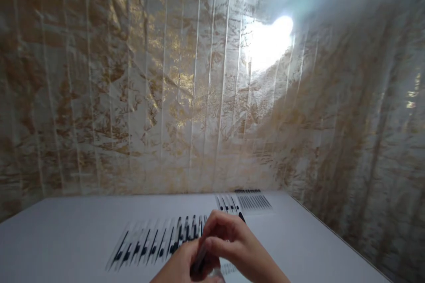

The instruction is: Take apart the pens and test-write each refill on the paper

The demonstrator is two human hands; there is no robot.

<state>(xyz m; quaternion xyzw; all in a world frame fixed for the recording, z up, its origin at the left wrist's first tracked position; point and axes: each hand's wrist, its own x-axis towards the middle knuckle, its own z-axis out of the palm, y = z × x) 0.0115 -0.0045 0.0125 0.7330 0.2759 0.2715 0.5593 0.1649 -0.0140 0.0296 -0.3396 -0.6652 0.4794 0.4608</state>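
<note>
At the bottom centre, my left hand (186,263) is closed around a dark, partly clear pen-like item (200,256). My right hand (229,236) curls over it from the right, thumb and fingers pressed together at the item's upper end; exactly what its fingertips hold is hidden. Left of my hands, a slanted row of clear pens with dark parts (144,247) lies on the white table (66,230). Several capped pens (187,229) lie at the row's right end, partly behind my hands.
Farther back lie a few thin dark pieces (229,203) and, beside them, a group of slim rods (255,201). A dark piece (241,217) shows just behind my right hand. A shiny patterned curtain (149,97) hangs beyond the table.
</note>
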